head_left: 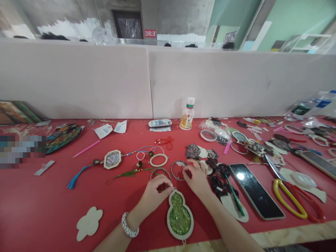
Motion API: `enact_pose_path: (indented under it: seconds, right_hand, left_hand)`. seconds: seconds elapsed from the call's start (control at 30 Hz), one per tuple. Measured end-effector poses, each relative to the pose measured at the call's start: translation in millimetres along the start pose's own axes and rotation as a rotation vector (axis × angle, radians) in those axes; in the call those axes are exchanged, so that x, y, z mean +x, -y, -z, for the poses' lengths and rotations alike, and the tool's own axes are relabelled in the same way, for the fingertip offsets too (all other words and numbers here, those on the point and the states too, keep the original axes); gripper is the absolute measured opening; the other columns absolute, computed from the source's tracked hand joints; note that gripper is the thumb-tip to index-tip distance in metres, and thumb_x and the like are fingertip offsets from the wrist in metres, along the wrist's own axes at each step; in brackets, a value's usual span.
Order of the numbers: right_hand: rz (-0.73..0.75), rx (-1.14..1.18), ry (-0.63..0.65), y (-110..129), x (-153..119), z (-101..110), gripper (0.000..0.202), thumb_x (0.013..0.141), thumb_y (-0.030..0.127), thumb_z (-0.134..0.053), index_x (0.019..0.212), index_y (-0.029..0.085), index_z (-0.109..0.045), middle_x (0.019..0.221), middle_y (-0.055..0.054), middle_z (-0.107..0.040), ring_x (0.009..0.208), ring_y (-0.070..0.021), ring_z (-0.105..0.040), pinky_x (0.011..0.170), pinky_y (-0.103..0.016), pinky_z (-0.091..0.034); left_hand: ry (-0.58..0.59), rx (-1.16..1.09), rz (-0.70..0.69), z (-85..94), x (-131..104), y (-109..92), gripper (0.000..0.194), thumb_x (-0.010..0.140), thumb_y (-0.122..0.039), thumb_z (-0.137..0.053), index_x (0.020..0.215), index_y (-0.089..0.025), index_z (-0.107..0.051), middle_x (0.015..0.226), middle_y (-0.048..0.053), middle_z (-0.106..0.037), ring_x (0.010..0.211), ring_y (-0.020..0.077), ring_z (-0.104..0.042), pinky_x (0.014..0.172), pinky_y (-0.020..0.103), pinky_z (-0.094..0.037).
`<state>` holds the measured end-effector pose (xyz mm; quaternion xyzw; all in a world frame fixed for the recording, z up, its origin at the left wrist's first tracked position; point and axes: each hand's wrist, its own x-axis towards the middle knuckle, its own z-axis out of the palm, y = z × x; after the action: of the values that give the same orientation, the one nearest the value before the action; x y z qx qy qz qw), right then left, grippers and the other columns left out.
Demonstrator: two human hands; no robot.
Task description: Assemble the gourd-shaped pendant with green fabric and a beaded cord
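Note:
A gourd-shaped pendant (180, 214) with a pale frame and shiny green filling lies flat in front of me. My left hand (156, 194), a beaded bracelet on its wrist, pinches the small loop at the pendant's top between thumb and finger. Just right of there, my right hand (196, 175) is curled with its fingertips together at the edge of a round ring (172, 172) that has small clear beads (181, 163) inside it. Whatever those fingertips hold is too small to make out. Another ring (157, 169) lies partly behind my left hand.
Left are a tasselled pendant (112, 159), a pink pencil (86, 148) and a cloud-shaped wooden piece (89, 224). Right are dark flower pieces (215, 185), a phone (256, 190) and scissors (290, 199). A bottle (187, 115) stands by the white partition (210, 84).

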<state>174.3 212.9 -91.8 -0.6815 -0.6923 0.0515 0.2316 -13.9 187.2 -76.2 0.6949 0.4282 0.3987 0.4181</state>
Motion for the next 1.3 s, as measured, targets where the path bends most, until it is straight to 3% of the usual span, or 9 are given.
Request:
enact_pose_path:
  seconds: [0.3,0.53,0.8,1.1,1.3]
  right_hand:
    - [0.029,0.021,-0.004,-0.5,0.0,0.1,0.011,0.072,0.023,-0.053,0.072,0.023,-0.063,0.11,-0.004,-0.053,0.101,-0.0277,-0.039,0.081,-0.043,-0.029]
    - [0.042,0.068,-0.064,-3.3,-0.3,1.0,0.026,0.073,0.017,-0.047,0.093,0.024,-0.062,0.11,-0.004,-0.054,0.1,-0.0261,-0.041,0.081,-0.04,-0.03]
    - [0.015,0.033,-0.04,-2.3,-0.2,0.0,0.013,0.073,0.024,-0.052,0.078,0.025,-0.065,0.106,-0.003,-0.056,0.1,-0.0261,-0.041,0.081,-0.04,-0.029]
    - [0.039,-0.023,-0.005,0.6,0.0,1.1,0.01,0.074,0.026,-0.054,0.074,0.025,-0.065,0.106,-0.002,-0.056,0.1,-0.0262,-0.041,0.081,-0.041,-0.028]
    - [0.077,-0.036,-0.009,0.1,-0.2,0.4,0.012,0.076,0.025,-0.052,0.074,0.025,-0.064,0.104,-0.003,-0.056,0.099,-0.0256,-0.041,0.081,-0.041,-0.028]
  left_hand:
    - [-0.041,-0.062,-0.147,-2.0,-2.6,1.4,0.006,0.069,-0.016,-0.064,0.064,-0.012,-0.063,0.065,0.004,-0.057,0.057,0.0112,-0.052,0.051,0.021,-0.041]
    - [-0.051,-0.059,-0.22,-0.5,-3.1,-1.8,0.005,0.069,-0.015,-0.064,0.066,-0.012,-0.064,0.065,0.005,-0.057,0.056,0.0111,-0.051,0.051,0.022,-0.042]
    - [-0.046,-0.054,-0.216,1.0,-3.5,-3.2,0.008,0.072,-0.016,-0.062,0.067,-0.012,-0.065,0.065,0.005,-0.057,0.058,0.0119,-0.053,0.054,0.023,-0.044]
    - [-0.037,0.021,-0.206,3.5,-3.9,-5.5,0.012,0.075,-0.021,-0.061,0.07,-0.014,-0.069,0.062,0.004,-0.06,0.058,0.0125,-0.054,0.055,0.023,-0.045]
    - [-0.093,0.083,-0.326,5.1,-8.1,-5.7,0.007,0.076,-0.018,-0.06,0.074,-0.014,-0.065,0.065,0.004,-0.061,0.059,0.012,-0.055,0.055,0.022,-0.045]
